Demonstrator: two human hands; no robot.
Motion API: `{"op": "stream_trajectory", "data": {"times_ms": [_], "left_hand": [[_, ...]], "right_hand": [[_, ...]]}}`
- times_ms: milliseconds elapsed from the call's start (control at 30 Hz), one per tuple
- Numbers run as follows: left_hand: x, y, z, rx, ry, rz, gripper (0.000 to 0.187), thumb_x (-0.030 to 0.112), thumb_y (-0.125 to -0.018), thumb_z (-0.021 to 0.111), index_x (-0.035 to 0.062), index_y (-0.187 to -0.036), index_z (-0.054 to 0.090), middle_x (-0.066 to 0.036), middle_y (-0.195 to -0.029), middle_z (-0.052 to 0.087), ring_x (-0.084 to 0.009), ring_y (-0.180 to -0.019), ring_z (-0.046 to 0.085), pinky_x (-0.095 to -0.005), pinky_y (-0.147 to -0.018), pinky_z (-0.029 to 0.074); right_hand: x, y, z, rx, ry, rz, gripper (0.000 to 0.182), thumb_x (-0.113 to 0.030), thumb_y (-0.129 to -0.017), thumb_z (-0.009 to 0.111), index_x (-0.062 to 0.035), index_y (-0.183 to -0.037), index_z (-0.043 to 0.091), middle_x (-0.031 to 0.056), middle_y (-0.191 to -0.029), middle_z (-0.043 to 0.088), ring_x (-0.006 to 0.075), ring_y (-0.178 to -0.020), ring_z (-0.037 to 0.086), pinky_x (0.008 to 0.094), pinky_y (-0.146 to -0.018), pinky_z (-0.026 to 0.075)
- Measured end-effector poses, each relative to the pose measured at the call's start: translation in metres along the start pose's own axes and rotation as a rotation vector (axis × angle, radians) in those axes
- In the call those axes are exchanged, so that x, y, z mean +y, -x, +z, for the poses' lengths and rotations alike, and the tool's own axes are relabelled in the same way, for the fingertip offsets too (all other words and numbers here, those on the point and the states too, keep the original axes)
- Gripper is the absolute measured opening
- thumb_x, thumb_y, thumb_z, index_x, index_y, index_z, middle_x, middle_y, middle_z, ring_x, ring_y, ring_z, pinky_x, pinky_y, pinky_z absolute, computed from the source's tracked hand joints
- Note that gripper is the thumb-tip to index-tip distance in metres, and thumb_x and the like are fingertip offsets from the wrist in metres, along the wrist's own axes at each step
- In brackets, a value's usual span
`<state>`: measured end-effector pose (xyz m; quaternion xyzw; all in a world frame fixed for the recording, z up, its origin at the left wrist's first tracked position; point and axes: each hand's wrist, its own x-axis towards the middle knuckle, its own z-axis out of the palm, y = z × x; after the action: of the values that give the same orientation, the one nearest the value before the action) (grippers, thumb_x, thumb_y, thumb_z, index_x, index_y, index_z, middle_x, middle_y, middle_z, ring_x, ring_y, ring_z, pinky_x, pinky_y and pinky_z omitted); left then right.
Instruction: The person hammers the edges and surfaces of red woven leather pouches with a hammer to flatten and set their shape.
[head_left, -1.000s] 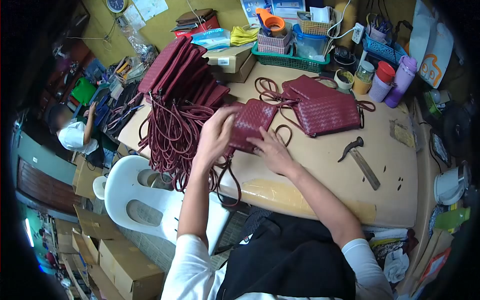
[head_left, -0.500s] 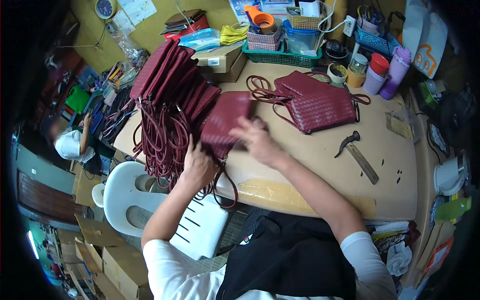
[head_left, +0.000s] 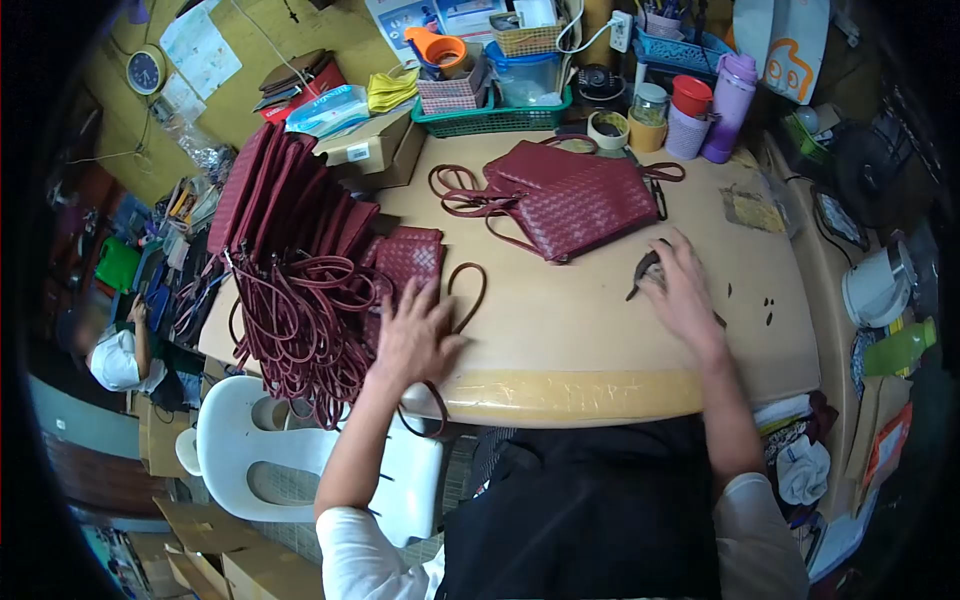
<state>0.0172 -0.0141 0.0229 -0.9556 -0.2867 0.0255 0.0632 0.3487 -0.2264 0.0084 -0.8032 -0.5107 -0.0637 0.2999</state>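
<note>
My left hand (head_left: 414,335) is open, its fingers spread over the lower edge of a small dark red woven bag (head_left: 408,252). That bag lies against a tall stack of similar dark red bags (head_left: 275,190), whose bunched straps (head_left: 305,320) hang over the table edge. On the right, my right hand (head_left: 685,295) has its fingers bent round the neck of a hammer. The dark hammer head (head_left: 643,275) shows beside the fingers, while the handle is hidden under the hand. Two more dark red woven bags (head_left: 585,210) with straps lie at the middle back.
A green basket (head_left: 490,122), a roll of tape (head_left: 607,130), jars and a purple bottle (head_left: 733,105) line the table's back. A white chair (head_left: 235,450) stands at the left front. Another person (head_left: 120,355) is at the far left.
My right hand has left the small bag and moved right to the hammer. My left hand has spread out on that bag, which now lies lower against the stack. The view has shifted right.
</note>
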Motion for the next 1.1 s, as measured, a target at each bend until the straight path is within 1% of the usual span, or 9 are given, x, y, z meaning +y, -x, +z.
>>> {"op": "stream_trajectory", "data": {"times_ms": [33, 100, 167, 200, 300, 433, 700, 900, 1100], "left_hand": [[-0.016, -0.009, 0.024, 0.053, 0.015, -0.054, 0.064, 0.058, -0.092, 0.048, 0.0142, -0.138, 0.052, -0.02, -0.143, 0.046, -0.0341, -0.138, 0.039, -0.0527, -0.11, 0.032], [0.001, -0.047, -0.068, -0.602, 0.11, -0.366, 0.058, 0.057, -0.092, 0.049, 0.0099, -0.124, 0.063, -0.019, -0.128, 0.059, -0.0322, -0.124, 0.053, -0.0466, -0.1, 0.044], [0.014, -0.071, -0.081, -0.355, 0.047, -0.307, 0.05, 0.05, -0.093, 0.053, 0.0063, -0.111, 0.068, -0.016, -0.116, 0.066, -0.0323, -0.111, 0.061, -0.0439, -0.089, 0.049], [0.013, -0.087, -0.054, 0.105, 0.05, -0.097, 0.047, 0.044, -0.092, 0.058, 0.0055, -0.117, 0.064, -0.017, -0.119, 0.064, -0.0333, -0.108, 0.061, -0.0454, -0.089, 0.049], [0.066, -0.149, -0.03, 0.328, 0.245, 0.131, 0.086, 0.057, -0.083, 0.065, 0.0091, -0.148, 0.034, -0.022, -0.148, 0.037, -0.0383, -0.138, 0.035, -0.0515, -0.112, 0.03], [0.12, -0.188, -0.023, 0.178, 0.108, 0.071, 0.121, 0.066, -0.059, 0.079, 0.0148, -0.153, 0.021, -0.023, -0.145, 0.037, -0.0418, -0.135, 0.036, -0.0566, -0.11, 0.03], [0.067, -0.166, -0.079, 0.101, 1.01, 0.082, 0.086, 0.039, -0.065, 0.077, 0.0151, -0.142, 0.047, -0.024, -0.121, 0.049, -0.0373, -0.111, 0.052, -0.0454, -0.1, 0.041], [0.093, -0.037, -0.042, 0.035, 0.268, 0.529, 0.105, 0.069, -0.061, 0.076, 0.0207, -0.148, 0.04, -0.026, -0.14, 0.037, -0.0428, -0.131, 0.037, -0.0569, -0.108, 0.03], [0.095, -0.001, 0.026, 0.236, 0.474, -0.185, 0.075, 0.051, -0.07, 0.079, 0.0019, -0.122, 0.059, -0.015, -0.11, 0.055, -0.0326, -0.107, 0.051, -0.0477, -0.092, 0.04]], "right_hand": [[0.022, 0.012, -0.006, 0.003, 0.009, 0.005, 0.051, -0.015, -0.08, 0.073, -0.0059, -0.126, 0.054, 0.0211, -0.138, 0.043, 0.0405, -0.126, 0.043, 0.0508, -0.103, 0.036], [0.053, 0.032, -0.013, -0.146, 0.1, 0.018, 0.045, -0.017, -0.081, 0.071, -0.0062, -0.122, 0.057, 0.0157, -0.122, 0.052, 0.0357, -0.113, 0.05, 0.0459, -0.096, 0.042], [0.049, 0.042, -0.006, -0.088, 0.164, 0.035, 0.042, -0.018, -0.082, 0.07, -0.0064, -0.12, 0.058, 0.0135, -0.114, 0.053, 0.0333, -0.108, 0.051, 0.0449, -0.093, 0.043], [0.045, 0.042, -0.002, -0.024, 0.223, 0.04, 0.039, -0.018, -0.083, 0.069, -0.0067, -0.119, 0.059, 0.0112, -0.107, 0.054, 0.031, -0.103, 0.052, 0.044, -0.09, 0.044], [0.042, 0.041, 0.001, 0.004, 0.233, 0.055, 0.034, -0.018, -0.084, 0.066, -0.0066, -0.116, 0.061, 0.0108, -0.105, 0.053, 0.0295, -0.102, 0.053, 0.0439, -0.088, 0.045], [0.041, 0.042, 0.0, 0.01, 0.215, 0.074, 0.034, -0.019, -0.084, 0.067, -0.0062, -0.115, 0.061, 0.011, -0.105, 0.054, 0.0297, -0.103, 0.054, 0.0437, -0.088, 0.045], [0.046, 0.041, 0.002, 0.005, 0.175, 0.095, 0.034, -0.021, -0.083, 0.068, -0.0065, -0.113, 0.061, 0.0114, -0.104, 0.054, 0.0306, -0.102, 0.054, 0.0435, -0.087, 0.047], [0.043, 0.039, -0.006, 0.316, 0.101, -0.034, 0.028, -0.018, -0.078, 0.071, -0.0065, -0.102, 0.063, 0.0116, -0.105, 0.055, 0.0305, -0.1, 0.053, 0.042, -0.084, 0.044], [-0.001, 0.061, 0.0, 0.143, -0.467, 0.312, 0.016, -0.016, -0.088, 0.067, -0.0018, -0.096, 0.064, 0.0128, -0.087, 0.063, 0.0283, -0.076, 0.063, 0.0368, -0.07, 0.05]]}}
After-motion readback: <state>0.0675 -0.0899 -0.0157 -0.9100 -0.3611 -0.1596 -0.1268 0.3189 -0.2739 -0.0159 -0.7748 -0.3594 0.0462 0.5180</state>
